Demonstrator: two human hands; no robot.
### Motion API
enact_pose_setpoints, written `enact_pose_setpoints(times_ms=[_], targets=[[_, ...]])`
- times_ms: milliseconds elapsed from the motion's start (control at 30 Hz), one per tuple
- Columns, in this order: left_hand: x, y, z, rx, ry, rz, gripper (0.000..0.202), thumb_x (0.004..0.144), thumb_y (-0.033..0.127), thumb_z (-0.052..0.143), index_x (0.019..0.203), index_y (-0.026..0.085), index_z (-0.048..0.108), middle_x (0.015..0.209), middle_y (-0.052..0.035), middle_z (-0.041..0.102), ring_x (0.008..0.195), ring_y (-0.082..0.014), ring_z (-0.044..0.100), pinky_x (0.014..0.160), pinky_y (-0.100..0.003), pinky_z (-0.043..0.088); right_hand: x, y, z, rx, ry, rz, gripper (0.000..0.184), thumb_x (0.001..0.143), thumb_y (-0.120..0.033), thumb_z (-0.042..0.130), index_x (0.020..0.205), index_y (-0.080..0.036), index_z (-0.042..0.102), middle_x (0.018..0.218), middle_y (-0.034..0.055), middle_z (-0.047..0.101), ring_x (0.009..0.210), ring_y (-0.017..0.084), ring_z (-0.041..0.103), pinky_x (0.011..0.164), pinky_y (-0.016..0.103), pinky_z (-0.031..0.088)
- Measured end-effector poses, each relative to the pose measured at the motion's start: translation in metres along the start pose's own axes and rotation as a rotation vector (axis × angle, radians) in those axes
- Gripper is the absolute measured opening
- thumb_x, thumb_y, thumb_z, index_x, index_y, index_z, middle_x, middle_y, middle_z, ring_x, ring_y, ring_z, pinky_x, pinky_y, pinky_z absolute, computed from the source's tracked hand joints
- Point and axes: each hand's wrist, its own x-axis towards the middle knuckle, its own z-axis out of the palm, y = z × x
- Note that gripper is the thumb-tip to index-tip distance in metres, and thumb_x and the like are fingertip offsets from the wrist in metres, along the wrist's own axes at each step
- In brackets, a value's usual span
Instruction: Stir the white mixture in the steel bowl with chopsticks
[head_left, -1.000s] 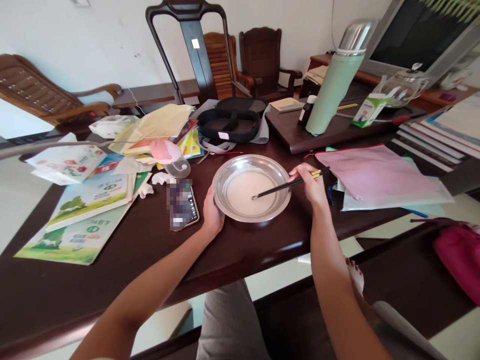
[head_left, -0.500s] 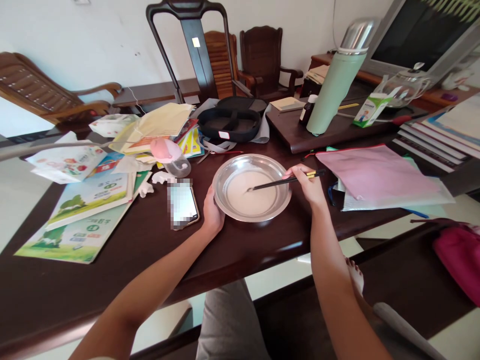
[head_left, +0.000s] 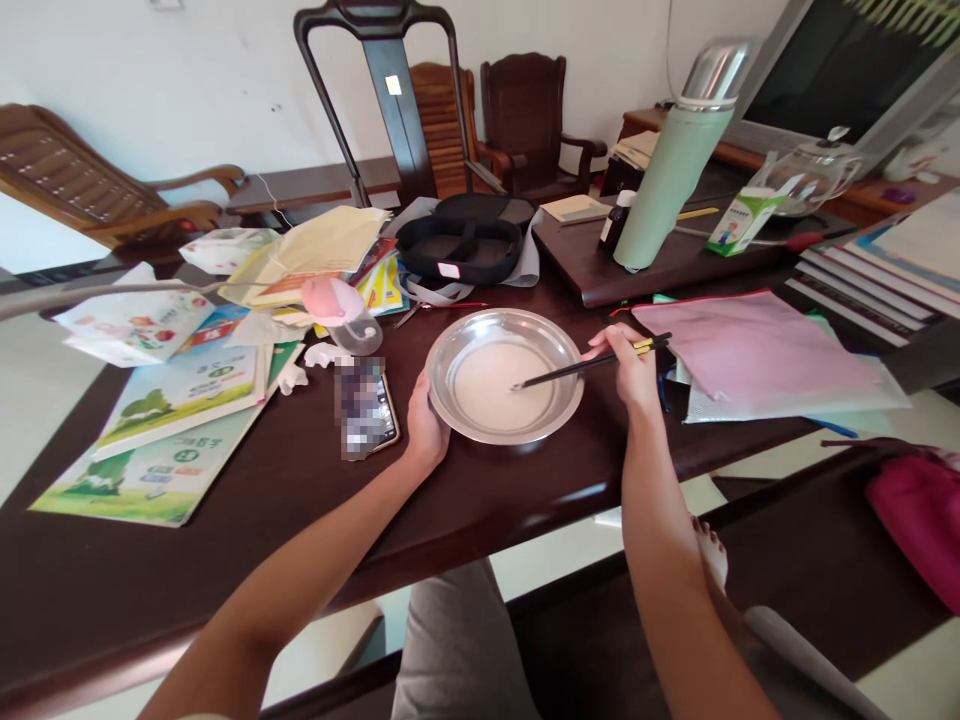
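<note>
A shiny steel bowl (head_left: pixel 562 415) stands on the dark wooden table, with a pale, whitish mixture (head_left: pixel 487 385) covering its bottom. My left hand (head_left: pixel 429 425) grips the bowl's left rim, thumb along the side and the other fingers hidden beneath. Black chopsticks (head_left: pixel 574 367) with gold bands are pinched in my right hand (head_left: pixel 628 362), just beyond the bowl's right edge. Their tips dip into the mixture near its middle and look coated with it. Left of the bowl, close to my left hand, lies a phone (head_left: pixel 367 408) with a blurred screen.
Workbooks (head_left: pixel 172 430), papers and tissue packs cover the left side. Behind the bowl sits an open black case (head_left: pixel 461 240). A green thermos (head_left: pixel 675 180) stands on a raised board at the right, above a pink zip pouch (head_left: pixel 757 345) and stacked books (head_left: pixel 870 290).
My right hand has shifted a little to the right with the chopsticks, and their tips have slid right through the mixture. The phone's screen looks darker. My left hand and the bowl stay put.
</note>
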Motion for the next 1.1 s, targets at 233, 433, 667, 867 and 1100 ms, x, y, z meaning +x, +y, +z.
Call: enact_pose_setpoints(times_ms=[233,433,667,867,1100], targets=[[-0.0002,0.0013,0.0010,-0.015,-0.007,-0.005,0.037,0.090,0.055,0.081,0.112,0.026,0.084,0.132,-0.0053,0.086,0.142,-0.0329,0.072,0.129,-0.046,0.052,-0.0001,-0.0015,0.0031,-0.022,-0.106,-0.011,0.058,0.088,-0.084,0.077,0.075,-0.028,0.078,0.069,0.0016,0.080,0.074,0.027,0.081,0.085,0.043,0.068],[-0.0003,0.0012,0.0006,-0.008,-0.003,0.001,0.035,0.092,0.054,0.081,0.113,0.026,0.085,0.131,-0.0051,0.087,0.141,-0.0332,0.072,0.128,-0.047,0.053,-0.0012,-0.0012,0.0014,0.022,-0.083,0.033,0.060,0.089,-0.086,0.074,0.072,-0.028,0.073,0.056,0.0000,0.072,0.062,0.026,0.077,0.075,0.042,0.066],[-0.0001,0.0006,0.0008,-0.004,-0.008,0.011,0.036,0.091,0.056,0.081,0.113,0.027,0.085,0.132,-0.0050,0.087,0.141,-0.0329,0.073,0.127,-0.048,0.054,0.0007,-0.0031,0.0016,0.004,-0.009,-0.005,0.059,0.088,-0.086,0.075,0.074,-0.028,0.076,0.062,0.0001,0.076,0.067,0.026,0.079,0.083,0.043,0.067],[0.0000,0.0015,0.0006,-0.010,0.001,0.003,0.036,0.091,0.054,0.081,0.113,0.025,0.085,0.130,-0.0058,0.087,0.142,-0.0342,0.072,0.128,-0.049,0.054,-0.0017,-0.0021,0.0027,0.008,-0.170,0.038,0.060,0.086,-0.086,0.078,0.073,-0.028,0.075,0.063,0.0008,0.077,0.067,0.026,0.079,0.079,0.042,0.067],[-0.0004,0.0005,0.0012,-0.005,0.004,-0.004,0.036,0.093,0.056,0.080,0.113,0.026,0.085,0.133,-0.0053,0.086,0.145,-0.0340,0.071,0.129,-0.049,0.053,0.0032,0.0014,-0.0012,-0.012,0.056,-0.012,0.059,0.092,-0.084,0.071,0.072,-0.029,0.073,0.054,-0.0009,0.070,0.062,0.025,0.077,0.081,0.044,0.067]])
